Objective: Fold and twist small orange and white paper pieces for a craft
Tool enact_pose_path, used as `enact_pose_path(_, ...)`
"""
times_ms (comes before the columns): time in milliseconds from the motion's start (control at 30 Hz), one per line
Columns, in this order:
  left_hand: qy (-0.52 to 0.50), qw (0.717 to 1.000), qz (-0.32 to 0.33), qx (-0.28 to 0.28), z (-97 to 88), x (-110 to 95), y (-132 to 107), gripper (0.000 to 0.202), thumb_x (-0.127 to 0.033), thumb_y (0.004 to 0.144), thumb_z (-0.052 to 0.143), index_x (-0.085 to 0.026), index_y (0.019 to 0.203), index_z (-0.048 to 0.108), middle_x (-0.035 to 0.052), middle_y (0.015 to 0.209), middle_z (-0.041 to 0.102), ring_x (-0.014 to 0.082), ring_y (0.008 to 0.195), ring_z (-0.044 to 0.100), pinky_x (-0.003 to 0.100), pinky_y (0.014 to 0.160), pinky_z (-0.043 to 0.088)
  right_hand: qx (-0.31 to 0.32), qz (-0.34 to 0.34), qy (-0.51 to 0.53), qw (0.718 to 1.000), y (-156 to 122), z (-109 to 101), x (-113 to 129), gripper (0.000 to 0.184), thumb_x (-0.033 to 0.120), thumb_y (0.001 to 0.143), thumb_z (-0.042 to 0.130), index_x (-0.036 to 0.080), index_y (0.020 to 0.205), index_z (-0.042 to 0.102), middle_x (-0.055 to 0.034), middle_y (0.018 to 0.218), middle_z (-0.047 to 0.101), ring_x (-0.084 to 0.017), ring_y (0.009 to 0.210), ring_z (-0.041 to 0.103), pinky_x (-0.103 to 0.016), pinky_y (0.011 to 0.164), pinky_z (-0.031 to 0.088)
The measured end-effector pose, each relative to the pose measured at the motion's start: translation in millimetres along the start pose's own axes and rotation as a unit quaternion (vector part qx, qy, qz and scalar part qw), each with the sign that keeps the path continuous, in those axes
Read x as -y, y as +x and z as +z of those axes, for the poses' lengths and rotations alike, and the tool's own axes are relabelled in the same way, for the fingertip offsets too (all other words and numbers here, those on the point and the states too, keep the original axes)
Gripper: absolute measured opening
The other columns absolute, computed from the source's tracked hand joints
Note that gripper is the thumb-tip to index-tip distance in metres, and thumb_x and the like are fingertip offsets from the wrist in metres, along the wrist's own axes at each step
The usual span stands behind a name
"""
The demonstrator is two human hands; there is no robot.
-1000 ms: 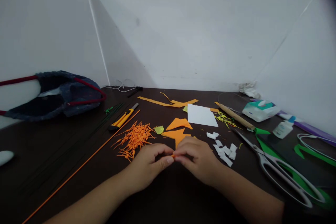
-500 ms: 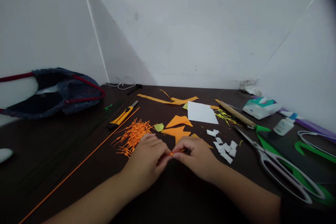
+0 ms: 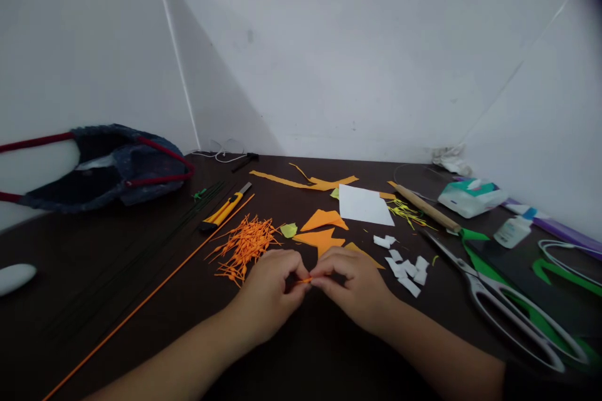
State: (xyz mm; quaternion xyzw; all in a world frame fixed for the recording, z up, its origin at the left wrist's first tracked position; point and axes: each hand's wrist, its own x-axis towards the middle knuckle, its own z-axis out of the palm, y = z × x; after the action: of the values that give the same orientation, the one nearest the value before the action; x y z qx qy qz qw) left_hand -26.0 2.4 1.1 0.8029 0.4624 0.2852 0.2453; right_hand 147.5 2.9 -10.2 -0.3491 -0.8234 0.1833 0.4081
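My left hand [image 3: 273, 288] and my right hand [image 3: 352, 285] meet at the middle of the dark table, fingertips pinched on a thin orange paper strip [image 3: 305, 281]. Only a short length of it shows; the fingers hide the rest. Left of my left hand lies a heap of twisted orange paper pieces [image 3: 251, 238]. Just beyond my hands are cut orange paper pieces [image 3: 322, 239] and a small yellow-green paper scrap [image 3: 288, 230]. Small white paper pieces [image 3: 407, 268] are scattered to the right of my right hand.
At left lie a yellow utility knife [image 3: 226, 210], a long orange stick [image 3: 155, 291] and a denim bag [image 3: 150, 166]. A white sheet [image 3: 365, 205] lies farther back. On the right are large scissors [image 3: 498, 301], a wooden stick [image 3: 426, 208], a glue bottle [image 3: 515, 230] and a tissue pack [image 3: 470, 197].
Both hands still pinch the orange strip, which now shows mainly on the left-hand side of the pinch instead of extending under the right fingers. The whole view has shifted slightly.
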Motion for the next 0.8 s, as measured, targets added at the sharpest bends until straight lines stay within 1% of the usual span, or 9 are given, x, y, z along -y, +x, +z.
enact_pose_path(67, -0.007, 1.0, 0.008, 0.012, -1.4, -0.1, -0.3, 0.002, -0.019, 0.069, 0.058, -0.018, 0.068, 0.056, -0.0014, 0.068, 0.057, 0.0147, 0.069, 0.05, 0.027, 0.065, 0.037, 0.007, 0.016, 0.016, 1.0, 0.8, 1.0, -0.2, 0.008, 0.012, 0.073, 0.058, 0.018, 0.073, 0.063, -0.0017, 0.07, 0.06, -0.012, 0.067, 0.056, -0.025, 0.062, 0.045)
enact_pose_path(133, -0.052, 0.997, 0.006, 0.054, -3.6, 0.1, -0.1, 0.007, -0.025, 0.073, 0.056, -0.018, 0.076, 0.058, -0.0008, 0.073, 0.058, 0.0143, 0.071, 0.051, 0.026, 0.065, 0.038, 0.009, -0.001, 0.01, 1.0, 0.9, 0.8, -0.5, 0.009, 0.011, 0.073, 0.056, 0.018, 0.074, 0.063, -0.0024, 0.071, 0.06, -0.012, 0.069, 0.056, -0.026, 0.063, 0.044)
enact_pose_path(200, -0.091, 0.992, 0.003, 0.087, -5.2, 0.2, 0.5, 0.014, -0.027, 0.079, 0.049, -0.018, 0.078, 0.059, -0.0007, 0.073, 0.058, 0.0135, 0.07, 0.052, 0.025, 0.065, 0.039, 0.01, -0.026, -0.003, 1.0, 0.5, -0.4, -0.4, 0.011, 0.012, 0.074, 0.054, 0.018, 0.074, 0.063, -0.0029, 0.072, 0.06, -0.013, 0.07, 0.055, -0.026, 0.064, 0.044)
enact_pose_path(300, -0.102, 0.991, -0.025, 0.086, -5.3, -0.5, 1.8, 0.019, -0.024, 0.081, 0.044, -0.017, 0.07, 0.058, -0.0018, 0.066, 0.055, 0.0127, 0.066, 0.051, 0.024, 0.062, 0.038, 0.008, -0.036, -0.013, 0.999, 0.0, -2.4, 0.5, 0.012, 0.012, 0.075, 0.054, 0.018, 0.075, 0.064, -0.0029, 0.071, 0.06, -0.012, 0.069, 0.054, -0.026, 0.064, 0.044)
enact_pose_path(433, -0.087, 0.994, -0.037, 0.05, -5.0, -3.2, 2.0, 0.011, -0.023, 0.076, 0.051, -0.017, 0.068, 0.055, -0.0024, 0.067, 0.054, 0.0131, 0.067, 0.05, 0.025, 0.064, 0.037, -0.004, 0.008, 0.027, 1.0, 1.1, -2.6, -0.2, 0.009, 0.012, 0.072, 0.059, 0.019, 0.072, 0.065, -0.002, 0.069, 0.061, -0.012, 0.067, 0.056, -0.025, 0.062, 0.045)
enact_pose_path(533, -0.117, 0.992, -0.04, 0.039, -5.3, -3.8, 1.8, 0.007, -0.022, 0.076, 0.052, -0.018, 0.071, 0.054, -0.0024, 0.07, 0.053, 0.013, 0.069, 0.049, 0.025, 0.065, 0.037, -0.008, 0.032, 0.061, 0.998, 2.5, -2.3, -2.1, 0.008, 0.013, 0.071, 0.06, 0.02, 0.072, 0.065, -0.0007, 0.068, 0.06, -0.012, 0.064, 0.057, -0.025, 0.061, 0.045)
enact_pose_path(600, -0.158, 0.985, -0.044, 0.057, -5.0, -2.4, 2.0, 0.011, -0.026, 0.079, 0.049, -0.018, 0.077, 0.054, -0.0022, 0.071, 0.052, 0.013, 0.069, 0.048, 0.024, 0.064, 0.036, -0.007, 0.027, 0.064, 0.998, 3.1, -2.8, -2.9, 0.009, 0.013, 0.072, 0.06, 0.021, 0.072, 0.065, -0.0007, 0.07, 0.061, -0.012, 0.066, 0.057, -0.026, 0.062, 0.046)
enact_pose_path(667, -0.187, 0.977, -0.044, 0.087, -4.0, -0.1, 2.2, 0.02, -0.032, 0.083, 0.042, -0.017, 0.079, 0.056, -0.0024, 0.069, 0.05, 0.0125, 0.066, 0.045, 0.023, 0.061, 0.035, -0.006, 0.004, 0.053, 0.999, 3.0, -3.7, -2.7, 0.011, 0.012, 0.073, 0.058, 0.021, 0.073, 0.065, -0.0012, 0.071, 0.061, -0.012, 0.068, 0.057, -0.026, 0.064, 0.046)
enact_pose_path(800, -0.208, 0.968, -0.055, 0.127, -2.0, 3.0, 1.4, 0.031, -0.037, 0.085, 0.038, -0.016, 0.069, 0.055, -0.0054, 0.056, 0.038, 0.0102, 0.055, 0.035, 0.022, 0.052, 0.027, -0.01, -0.047, 0.009, 0.999, 2.3, -5.7, 0.8, 0.015, 0.012, 0.075, 0.053, 0.021, 0.076, 0.065, -0.0024, 0.072, 0.06, -0.013, 0.069, 0.056, -0.026, 0.064, 0.046)
